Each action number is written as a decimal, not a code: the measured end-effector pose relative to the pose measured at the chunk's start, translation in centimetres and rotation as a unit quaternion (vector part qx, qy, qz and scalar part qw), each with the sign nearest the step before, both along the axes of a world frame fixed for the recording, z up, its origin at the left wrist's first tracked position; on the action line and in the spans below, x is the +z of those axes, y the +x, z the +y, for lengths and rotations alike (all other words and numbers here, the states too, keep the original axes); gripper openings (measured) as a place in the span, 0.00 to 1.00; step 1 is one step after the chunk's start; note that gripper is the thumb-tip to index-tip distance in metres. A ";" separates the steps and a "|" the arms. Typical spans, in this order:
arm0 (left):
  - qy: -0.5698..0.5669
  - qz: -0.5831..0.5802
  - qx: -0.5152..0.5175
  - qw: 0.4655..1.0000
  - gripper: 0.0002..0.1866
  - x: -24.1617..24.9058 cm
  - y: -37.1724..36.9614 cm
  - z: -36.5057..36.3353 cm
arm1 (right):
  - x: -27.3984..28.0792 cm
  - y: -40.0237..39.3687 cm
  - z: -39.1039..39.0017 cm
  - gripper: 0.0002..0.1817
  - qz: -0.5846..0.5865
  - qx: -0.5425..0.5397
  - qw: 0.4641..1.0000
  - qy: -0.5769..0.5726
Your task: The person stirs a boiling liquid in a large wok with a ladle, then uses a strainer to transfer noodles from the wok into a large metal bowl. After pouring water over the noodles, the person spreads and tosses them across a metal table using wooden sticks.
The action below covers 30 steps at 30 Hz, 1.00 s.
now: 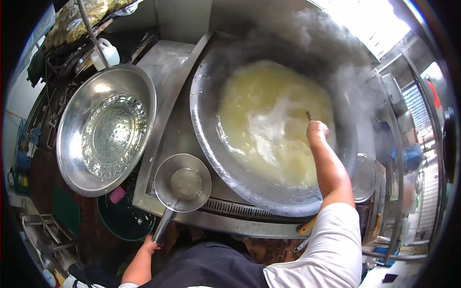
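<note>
- Right hand [317, 130]: closed around a short dark rod [309, 115], over the right part of the large round wok [206, 113]. The rod's visible end points far and slightly left; whether its other end reaches below the surface cannot be told.
- Left hand [151, 245]: closed around the end of the handle of a round metal dipper [163, 177], at the near left. The hands are well apart, each with its own implement.
- Dipper: long axis slanting from the left hand, at the near end, to the bowl, at the far end and slightly right. The bowl lies over the counter [175, 139], outside the wok and left of its near-left rim. A paler disc shows inside; whether metal or liquid is unclear.
- Wok: far and right of the left hand, directly beneath the right, which is much the nearer to the cloudy yellow liquid [269, 91] within. Steam [353, 91] rises at the far right.
- Wide metal basin [72, 139]: left of the counter, far and left of the dipper; its inside faces the camera.
- Round strainer [366, 178]: just right of the wok, beyond the right forearm.
- Dark green tub [108, 218]: low at the near left, partly hidden beneath the basin.
</note>
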<state>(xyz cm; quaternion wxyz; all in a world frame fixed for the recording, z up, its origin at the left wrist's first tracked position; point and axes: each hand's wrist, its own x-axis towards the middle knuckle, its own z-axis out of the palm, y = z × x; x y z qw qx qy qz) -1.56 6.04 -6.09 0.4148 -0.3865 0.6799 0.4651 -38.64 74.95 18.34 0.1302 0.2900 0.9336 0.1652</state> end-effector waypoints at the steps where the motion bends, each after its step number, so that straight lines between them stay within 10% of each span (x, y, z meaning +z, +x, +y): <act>1: 0.013 0.039 0.001 0.999 0.18 -0.2 0.2 0.5 | 0.6 1.0 0.5 0.12 0.005 -0.007 1.000 0.005; 19: 0.017 -0.130 -0.119 0.984 0.18 -10.8 -2.8 -9.6 | 34.6 27.4 -13.0 0.19 0.004 0.026 0.996 -0.086; 23: 0.054 -0.040 -0.109 0.992 0.19 -10.9 -5.3 -7.2 | 33.4 26.8 -16.0 0.20 -0.092 0.035 0.992 -0.078; 26: 0.005 0.006 -0.162 0.987 0.24 -1.3 -6.8 -2.9 | 29.1 24.7 -16.2 0.20 -0.160 0.062 0.985 -0.036; 30: -0.093 0.020 -0.230 0.969 0.24 -3.6 -5.9 -4.4 | 20.3 19.9 -13.0 0.17 -0.226 0.091 0.970 0.016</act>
